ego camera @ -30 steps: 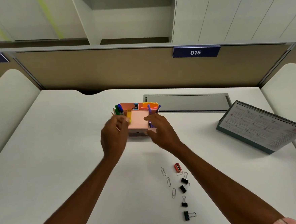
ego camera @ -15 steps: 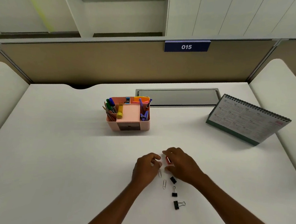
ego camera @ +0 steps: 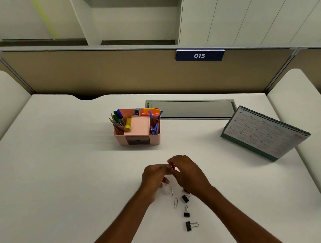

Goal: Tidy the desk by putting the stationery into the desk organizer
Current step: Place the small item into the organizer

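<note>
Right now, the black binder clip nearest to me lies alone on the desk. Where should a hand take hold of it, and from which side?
Judging by its pose, come from above and pinch the black body of the nearest binder clip across its two flat sides. Its wire handles point right, toward open desk, so they could also serve for lifting, though they are thin. Nothing touches it; the next clip lies apart.

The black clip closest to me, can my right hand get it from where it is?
Probably yes. The nearest black binder clip lies alone on the bare desk, nothing on or around it. But the right hand already pinches a small red item, so its fingers would need freeing first.
</note>
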